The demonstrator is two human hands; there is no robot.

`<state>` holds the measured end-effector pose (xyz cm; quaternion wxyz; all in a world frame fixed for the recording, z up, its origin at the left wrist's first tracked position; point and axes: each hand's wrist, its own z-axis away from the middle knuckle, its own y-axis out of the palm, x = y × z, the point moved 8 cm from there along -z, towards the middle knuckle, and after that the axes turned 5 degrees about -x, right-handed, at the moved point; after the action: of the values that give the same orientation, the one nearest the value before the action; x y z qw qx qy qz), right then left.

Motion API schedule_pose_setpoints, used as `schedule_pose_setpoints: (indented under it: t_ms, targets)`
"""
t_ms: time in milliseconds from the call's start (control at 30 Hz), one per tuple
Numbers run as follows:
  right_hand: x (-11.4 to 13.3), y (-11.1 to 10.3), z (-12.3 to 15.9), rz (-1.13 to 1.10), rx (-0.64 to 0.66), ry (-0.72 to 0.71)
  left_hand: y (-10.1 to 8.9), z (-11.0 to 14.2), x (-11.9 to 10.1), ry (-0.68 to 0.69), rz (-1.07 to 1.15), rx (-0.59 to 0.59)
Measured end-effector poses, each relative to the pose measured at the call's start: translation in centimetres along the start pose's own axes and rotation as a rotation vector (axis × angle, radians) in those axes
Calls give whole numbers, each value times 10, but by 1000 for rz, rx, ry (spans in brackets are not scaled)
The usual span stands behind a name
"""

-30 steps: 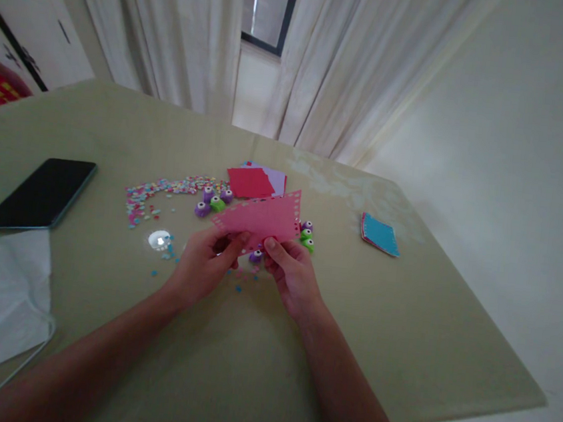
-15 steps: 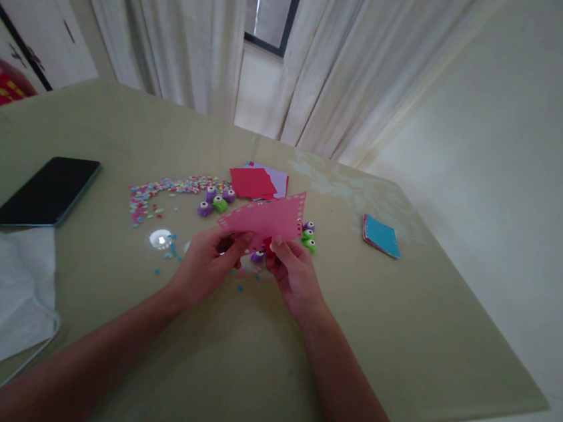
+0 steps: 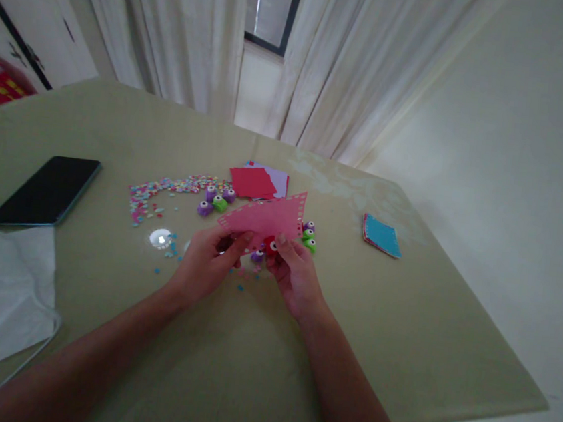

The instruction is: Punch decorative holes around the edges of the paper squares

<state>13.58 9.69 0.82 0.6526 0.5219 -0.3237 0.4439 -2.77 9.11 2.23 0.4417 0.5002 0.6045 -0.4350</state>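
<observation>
Between my hands is a pink sheet of paper (image 3: 265, 217) with small punched holes along its edges, slightly bowed and raised above the table. My left hand (image 3: 212, 257) pinches its near left edge, thumb on top. My right hand (image 3: 296, 266) is closed around a small red craft punch (image 3: 271, 244) with a round eye on it, at the paper's near edge. A purple punch (image 3: 257, 257) shows just below the paper. Green punches (image 3: 309, 245) and a purple one stand right of the sheet. More purple punches (image 3: 204, 208) and a green one lie left of it.
Paper confetti (image 3: 163, 188) lies scattered left of the paper. Red paper (image 3: 253, 182) rests on lilac sheets behind. At right lies a stack of blue-topped paper (image 3: 382, 235). A dark phone or tablet (image 3: 47, 190) and a white cloth bag (image 3: 0, 302) are at left.
The thumb of my right hand has shifted slightly right, so the eye on the red punch now shows. The paper and my left hand have hardly moved.
</observation>
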Motion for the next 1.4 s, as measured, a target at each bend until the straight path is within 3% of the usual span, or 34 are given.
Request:
schedule_pose_setpoints:
  t_ms: [833,1033,1233,1400]
  targets:
    - [-3,3,1,61,-8,0,3,0,-4,26,-47,9]
    - [-3,4,0,99,92,44,-3,-1,-3,4,4,-54]
    - [26,-13,-7,291,109,-167,-12,-2,-12,20,-19,-136]
    - [60,-33,-7,768,-39,-503,-16,-2,-17,39,4,-187]
